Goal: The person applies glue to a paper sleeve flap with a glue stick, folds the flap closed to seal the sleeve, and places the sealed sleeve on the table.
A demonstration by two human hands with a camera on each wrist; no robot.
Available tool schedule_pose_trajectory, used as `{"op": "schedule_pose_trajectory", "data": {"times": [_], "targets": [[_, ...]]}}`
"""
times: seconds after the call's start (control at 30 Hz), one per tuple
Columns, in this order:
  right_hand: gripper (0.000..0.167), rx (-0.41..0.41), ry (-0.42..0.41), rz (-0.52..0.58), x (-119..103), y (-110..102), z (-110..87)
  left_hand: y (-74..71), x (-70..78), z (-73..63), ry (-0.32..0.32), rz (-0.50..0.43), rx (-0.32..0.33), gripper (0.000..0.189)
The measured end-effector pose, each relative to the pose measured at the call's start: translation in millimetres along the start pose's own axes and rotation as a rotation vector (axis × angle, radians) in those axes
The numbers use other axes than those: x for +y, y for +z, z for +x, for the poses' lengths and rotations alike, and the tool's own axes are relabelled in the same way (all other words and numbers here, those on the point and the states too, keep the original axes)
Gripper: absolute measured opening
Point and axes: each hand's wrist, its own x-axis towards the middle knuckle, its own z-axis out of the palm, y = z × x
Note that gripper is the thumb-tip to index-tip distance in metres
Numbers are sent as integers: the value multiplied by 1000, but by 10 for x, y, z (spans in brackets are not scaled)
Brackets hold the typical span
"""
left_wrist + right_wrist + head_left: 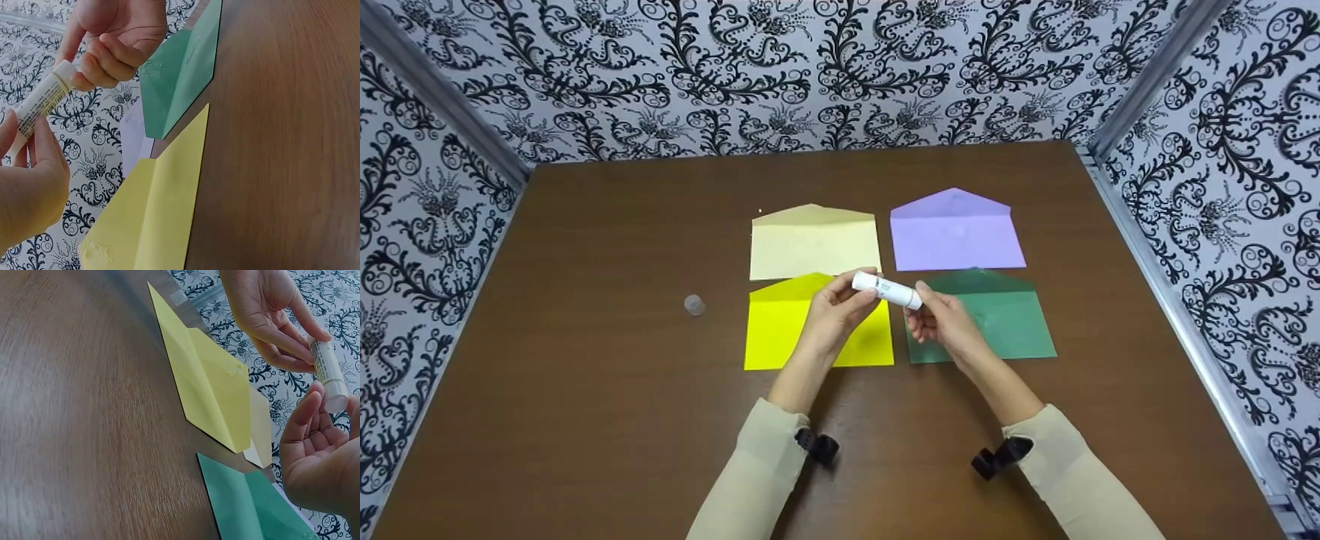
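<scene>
A white glue stick [887,290] is held in the air, tilted, above the inner corners of the yellow envelope [780,337] and the green envelope [1012,326]. The left hand [832,315] pinches its upper-left part between thumb and fingers. At the lower-right end, the right hand [952,324] grips the base with thumb and curled fingers. Printed text faces the left wrist camera. Both envelopes lie with flaps unfolded away from the person. A rough smear of glue shows on the yellow flap [115,225], and another on the green flap [160,73].
Behind these two lie a cream envelope [814,247] and a purple envelope [960,240], also with raised flaps. A small translucent cap [694,304] stands to the left on the brown table [585,375]. Patterned panels [810,75] with metal rails enclose the back and sides.
</scene>
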Motion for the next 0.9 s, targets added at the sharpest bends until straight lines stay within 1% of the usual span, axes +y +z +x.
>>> {"op": "schedule_pose_trajectory", "data": {"times": [0.07,0.17,0.2,0.27,0.33,0.53,0.63,0.8,0.9], "targets": [[39,6,-32,36,4,5,-7,-1,5,-1,-1,-7,9,35],[23,16,-131,105,12,10,-19,-4,8,0,7,-22,22,36],[24,21,-166,127,14,14,-22,-5,8,1,10,-27,28,36],[30,29,-226,154,16,23,-28,-8,7,4,17,-36,34,36],[32,51,-252,168,14,34,-31,-11,5,7,20,-42,37,36],[31,114,-240,136,28,35,-23,-17,-2,6,15,-33,38,35],[31,105,-217,131,36,18,-25,-21,-8,3,16,-31,31,36],[29,78,-153,173,34,-2,-26,-13,-3,-12,26,-30,14,37],[27,76,-123,170,29,-6,-26,-6,0,-14,22,-28,16,36]]}}
